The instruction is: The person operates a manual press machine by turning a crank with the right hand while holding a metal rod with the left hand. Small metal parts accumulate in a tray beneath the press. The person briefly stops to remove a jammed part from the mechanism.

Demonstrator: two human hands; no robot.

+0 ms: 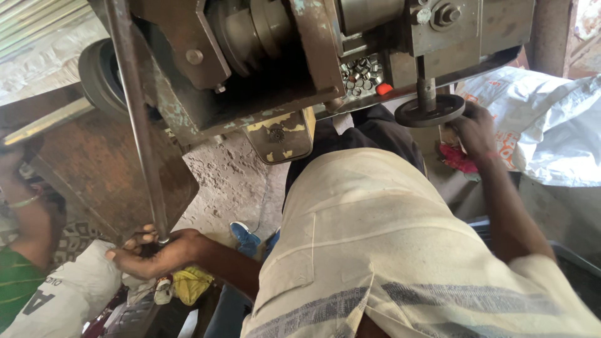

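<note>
— Where's the left hand?

— Low on the left. The left hand [153, 253] is curled around the bottom end of a long metal lever [138, 119], fingers wrapped shut on it, the arm stretched out and down from the shoulder. The lever runs slanting up to the worn green-grey machine [250, 62].

— And the other?

— The right hand [474, 130] reaches forward with the elbow nearly straight, gripping the rim of a small dark handwheel [431, 111] that hangs under the machine's right side.

— Anything nearby?

— A tray of small metal pieces [362, 72] on the machine, white sacks [544, 119] to the right, and another person's arm [25, 213] at the left edge.
</note>
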